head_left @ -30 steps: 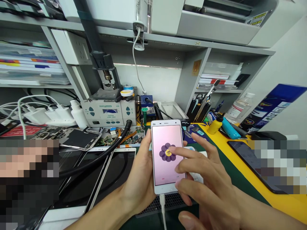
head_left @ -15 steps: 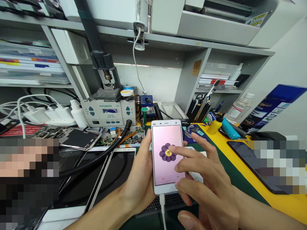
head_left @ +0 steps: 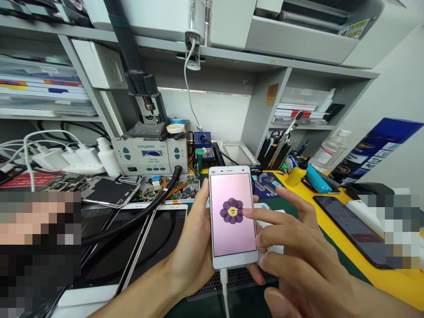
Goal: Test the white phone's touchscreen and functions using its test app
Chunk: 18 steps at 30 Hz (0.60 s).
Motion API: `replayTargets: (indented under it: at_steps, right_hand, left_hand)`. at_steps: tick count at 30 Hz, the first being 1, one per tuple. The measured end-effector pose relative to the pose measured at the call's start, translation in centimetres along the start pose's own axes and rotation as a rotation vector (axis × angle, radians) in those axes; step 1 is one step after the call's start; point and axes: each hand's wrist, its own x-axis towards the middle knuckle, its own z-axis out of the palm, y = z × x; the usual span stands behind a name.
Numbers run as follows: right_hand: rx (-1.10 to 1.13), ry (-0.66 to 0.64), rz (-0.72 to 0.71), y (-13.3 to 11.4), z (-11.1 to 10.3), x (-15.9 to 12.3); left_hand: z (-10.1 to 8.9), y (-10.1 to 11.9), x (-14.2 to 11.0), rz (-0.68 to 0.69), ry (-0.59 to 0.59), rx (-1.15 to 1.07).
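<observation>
A white smartphone (head_left: 233, 238) stands upright in my left hand (head_left: 195, 247), whose thumb lies along its left edge while fingertips show at the right edge. Its lit pink screen bears a dark purple flower with a yellow centre. A white charging cable (head_left: 224, 282) is plugged into the phone's bottom end. My right hand (head_left: 298, 247) is open, fingers spread, with the index fingertip over the flower's right side; whether it touches the glass I cannot tell. The other fingertips are by the phone's lower right edge.
At the left lie large dark screen panels (head_left: 155, 251) with a black hose (head_left: 132, 225) across them. Behind stands a grey soldering station (head_left: 149, 154). A dark phone (head_left: 351, 229) rests on the yellow mat at right, near a yellow bottle (head_left: 297, 173) and a blue tube (head_left: 318, 177).
My right hand has shifted to the right, its index fingertip moving from the flower's centre to its edge. Small red and green marks low on the screen have vanished. My left hand and phone stay put.
</observation>
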Motion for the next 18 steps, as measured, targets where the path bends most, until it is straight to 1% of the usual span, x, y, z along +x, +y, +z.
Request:
replayTargets:
  at_steps: [3, 4, 8, 12, 18]
  right_hand:
    - [-0.022, -0.127, -0.034, 0.3, -0.7, 0.1]
    - [-0.027, -0.137, -0.034, 0.3, -0.9, 0.2]
    - [-0.042, -0.131, -0.026, 0.5, -1.3, 0.2]
    - [-0.044, -0.128, -0.004, 0.4, -1.0, 0.2]
    - [-0.022, -0.112, 0.011, 0.4, -0.8, 0.1]
  left_hand:
    - [0.0, 0.1, 0.0, -0.01, -0.005, 0.001]
    - [0.0, 0.1, 0.0, -0.011, -0.009, 0.002]
    - [0.1, 0.0, 0.0, -0.007, 0.005, 0.013]
    - [0.1, 0.0, 0.0, -0.015, 0.057, 0.034]
    - [0.2, 0.1, 0.0, -0.009, 0.072, 0.043]
